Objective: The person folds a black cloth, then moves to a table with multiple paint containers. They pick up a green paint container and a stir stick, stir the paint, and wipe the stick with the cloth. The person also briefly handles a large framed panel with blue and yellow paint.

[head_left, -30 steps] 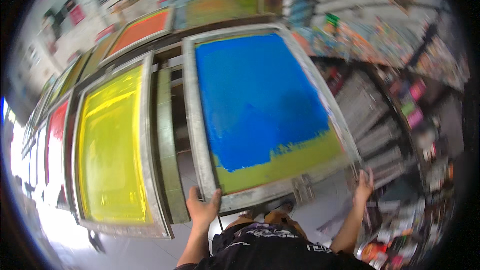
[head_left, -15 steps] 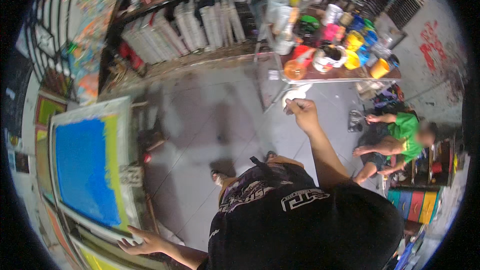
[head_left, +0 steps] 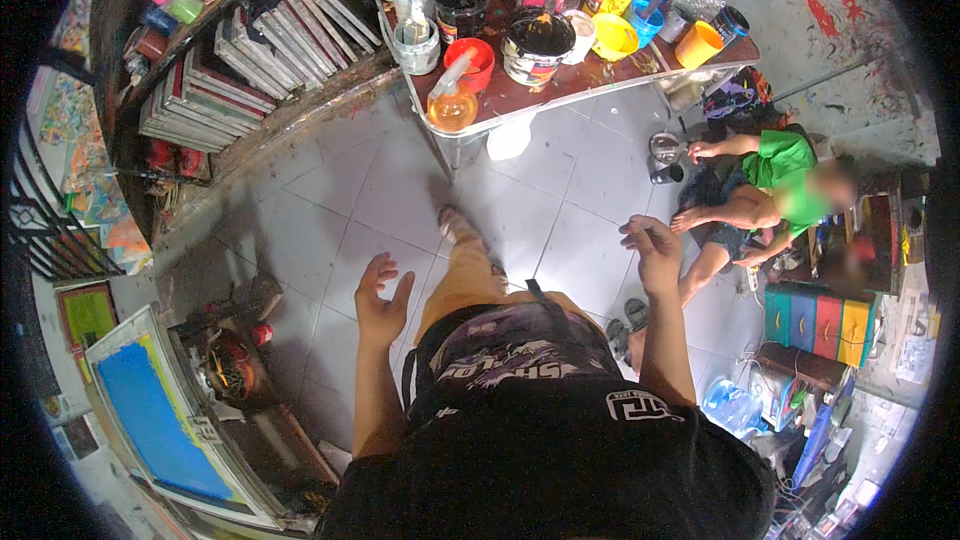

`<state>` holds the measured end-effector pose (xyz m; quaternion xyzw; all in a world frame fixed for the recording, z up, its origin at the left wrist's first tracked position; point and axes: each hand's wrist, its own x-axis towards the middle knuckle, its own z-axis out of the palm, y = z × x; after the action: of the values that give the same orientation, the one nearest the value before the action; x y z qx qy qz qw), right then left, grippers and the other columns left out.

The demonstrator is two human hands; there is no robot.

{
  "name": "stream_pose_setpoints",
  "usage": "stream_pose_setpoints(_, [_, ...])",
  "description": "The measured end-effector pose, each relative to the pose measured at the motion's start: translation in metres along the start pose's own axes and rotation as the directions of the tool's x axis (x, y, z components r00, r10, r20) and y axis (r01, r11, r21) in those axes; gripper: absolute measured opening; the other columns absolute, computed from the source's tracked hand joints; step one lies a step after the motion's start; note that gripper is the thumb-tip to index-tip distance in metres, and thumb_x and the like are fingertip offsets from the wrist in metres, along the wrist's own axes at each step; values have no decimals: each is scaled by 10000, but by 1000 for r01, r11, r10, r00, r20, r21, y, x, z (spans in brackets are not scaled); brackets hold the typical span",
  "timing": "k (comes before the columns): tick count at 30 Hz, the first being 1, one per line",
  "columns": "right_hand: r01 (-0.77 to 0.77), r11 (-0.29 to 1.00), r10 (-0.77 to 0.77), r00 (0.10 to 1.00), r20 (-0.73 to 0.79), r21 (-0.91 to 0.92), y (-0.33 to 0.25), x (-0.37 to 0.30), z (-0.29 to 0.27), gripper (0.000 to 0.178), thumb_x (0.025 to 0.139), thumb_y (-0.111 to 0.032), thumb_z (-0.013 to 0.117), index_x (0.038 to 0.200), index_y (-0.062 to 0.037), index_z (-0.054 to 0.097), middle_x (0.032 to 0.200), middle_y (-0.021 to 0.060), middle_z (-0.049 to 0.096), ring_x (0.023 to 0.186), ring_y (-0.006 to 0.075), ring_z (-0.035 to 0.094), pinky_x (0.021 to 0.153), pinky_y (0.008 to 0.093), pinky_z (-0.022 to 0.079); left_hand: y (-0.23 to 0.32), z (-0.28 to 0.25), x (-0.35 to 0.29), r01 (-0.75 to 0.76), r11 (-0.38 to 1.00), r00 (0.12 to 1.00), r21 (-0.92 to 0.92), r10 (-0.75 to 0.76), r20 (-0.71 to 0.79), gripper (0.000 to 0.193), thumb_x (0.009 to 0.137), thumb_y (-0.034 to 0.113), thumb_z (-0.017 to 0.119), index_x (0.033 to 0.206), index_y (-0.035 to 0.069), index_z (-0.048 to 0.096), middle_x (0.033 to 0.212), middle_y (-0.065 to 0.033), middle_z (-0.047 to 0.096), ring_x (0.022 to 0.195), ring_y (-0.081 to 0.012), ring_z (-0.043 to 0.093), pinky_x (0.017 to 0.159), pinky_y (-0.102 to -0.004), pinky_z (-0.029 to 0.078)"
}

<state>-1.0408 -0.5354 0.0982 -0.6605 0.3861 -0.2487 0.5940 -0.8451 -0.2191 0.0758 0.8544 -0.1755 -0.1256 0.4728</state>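
Observation:
My left hand (head_left: 382, 302) is raised in front of me over the tiled floor. Its thumb stands away from the fingers and nothing is in it. To the right, my right hand (head_left: 655, 252) is held up with its fingers curled in towards the thumb. Whatever they may hold is too small to make out. Neither hand touches anything around it. Ahead of them is a brown table (head_left: 560, 105) crowded with paint tubs. Near its front edge are a black-stained tub (head_left: 535, 65), a red tub (head_left: 472, 62) and an orange spray bottle (head_left: 452, 108).
Framed screens (head_left: 230, 80) lean in a shelf at the far left. A blue-coated screen (head_left: 160, 425) stands at the lower left. On the right, a person (head_left: 785, 175) in green sits on the floor, near a colourful drawer unit (head_left: 820, 325). A white object (head_left: 510, 138) lies beneath the table.
My view has swung left, and the table now appears nearer. My left hand has left the blue-coated screen's edge and come up in front of me. My right hand has drawn back.

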Motion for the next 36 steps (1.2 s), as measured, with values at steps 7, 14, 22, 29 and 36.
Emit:
stream_pose_setpoints(7, [3,1000,-4,999,-35,-8,-16,67,12,148,812,-106,557,878,24,584,745,88,615,618,134,564,565,231,436,-12,41,96,146,988,987,-49,-142,70,495,681,190,710,1093,50,474,926,-107,581,798,-199,569,661,-315,428])
stream_pose_setpoints(14, [28,993,-32,999,-26,-114,-69,166,25,149,815,-86,551,889,41,571,751,90,608,648,138,563,589,225,441,-20,103,201,-1,999,994,-38,5,106,773,563,237,786,1183,8,384,1072,-167,491,921,-266,514,760,-369,440])
stream_pose_setpoints(22, [130,991,-130,991,8,-38,-94,240,49,135,814,-77,551,878,39,574,763,83,601,657,134,562,588,234,450,0,114,235,108,992,956,68,-123,266,882,531,244,801,1234,-3,327,1174,-190,428,1018,-304,480,845,-381,418])
stream_pose_setpoints(29, [137,982,-141,990,-24,-130,-98,295,27,139,819,-105,543,852,23,587,720,58,589,621,112,539,573,233,438,7,120,237,151,987,968,60,-160,195,834,546,172,788,1230,-3,343,1084,-178,493,939,-284,517,780,-367,445])
stream_pose_setpoints(36, [283,936,-258,956,139,-208,-127,411,9,162,798,-122,560,874,13,606,776,51,604,683,90,543,635,221,436,-22,120,216,327,939,945,112,-325,-28,615,697,42,628,1239,22,338,1104,-176,477,849,-249,540,735,-332,454])
